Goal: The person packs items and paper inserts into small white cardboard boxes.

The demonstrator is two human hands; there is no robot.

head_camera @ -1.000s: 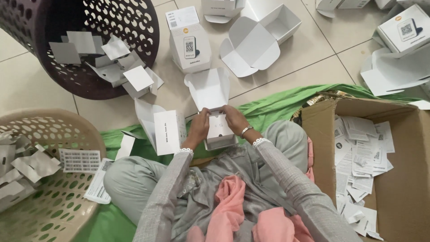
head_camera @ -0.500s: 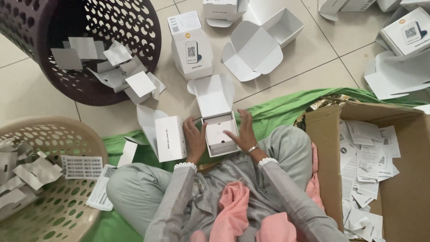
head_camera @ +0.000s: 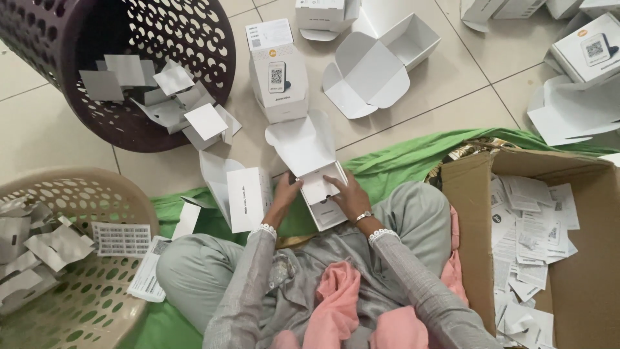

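A small white cardboard box [head_camera: 323, 197] rests on my lap with its lid flap [head_camera: 302, 141] standing open. My left hand [head_camera: 283, 195] grips the box's left side. My right hand [head_camera: 347, 196] lies over the box's open top with its fingers on a white insert inside. I sit cross-legged on a green cloth [head_camera: 394, 161]. Another white box [head_camera: 244, 197] lies open just left of my left hand.
A dark purple perforated basket [head_camera: 168, 39] with grey card pieces lies tipped at top left. A beige basket [head_camera: 84, 284] of grey inserts stands at lower left. A brown carton [head_camera: 581, 284] of paper leaflets is at right. Several white boxes [head_camera: 278, 74] lie on the tiled floor.
The open box has come lower onto my lap. My right hand has moved from the box's side onto its open top. My left hand stays at its left side.
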